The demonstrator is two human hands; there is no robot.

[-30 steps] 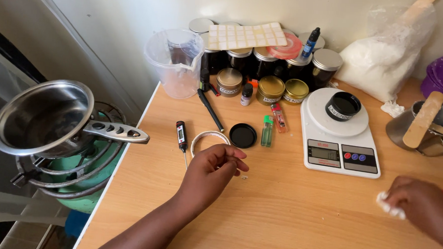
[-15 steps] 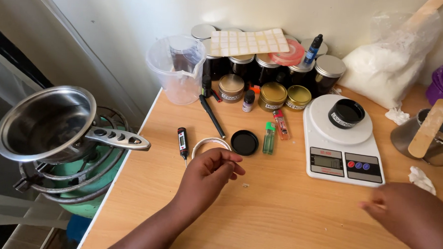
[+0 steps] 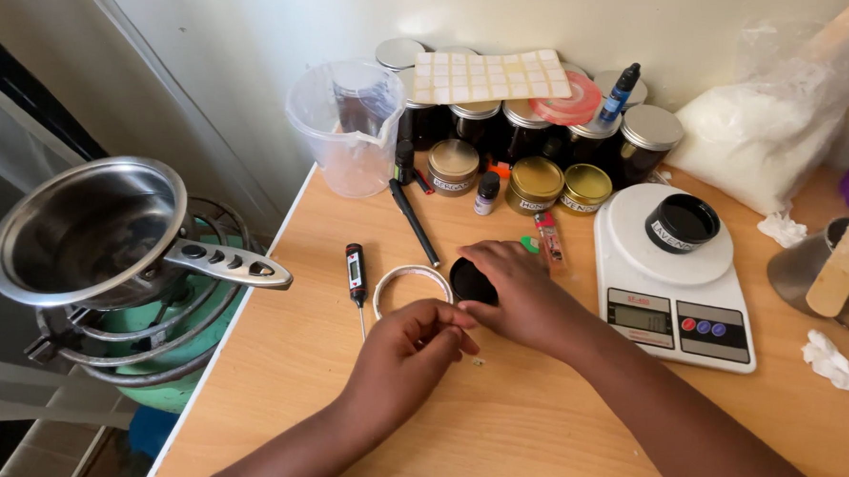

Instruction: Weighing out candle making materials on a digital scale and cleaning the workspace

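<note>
On a wooden table [image 3: 569, 436], a clear jug [image 3: 346, 125] stands empty beside dark lidded jars [image 3: 544, 129] and gold tins [image 3: 537, 181]; a black tin [image 3: 683, 223] sits on a white scale [image 3: 676, 278]. The right hand [image 3: 522, 295] covers a black lid [image 3: 467, 280], fingers curled on it. The left hand [image 3: 405, 347] pinches something small just below a white ring [image 3: 394, 280]. A sheet of pale square labels [image 3: 494, 75] tops the jars.

Black round lid [image 3: 468, 280], white kitchen scale [image 3: 676, 278], gold-lidded tins [image 3: 537, 181], light wooden table [image 3: 530, 434], silver saucepan [image 3: 91, 233]
</note>
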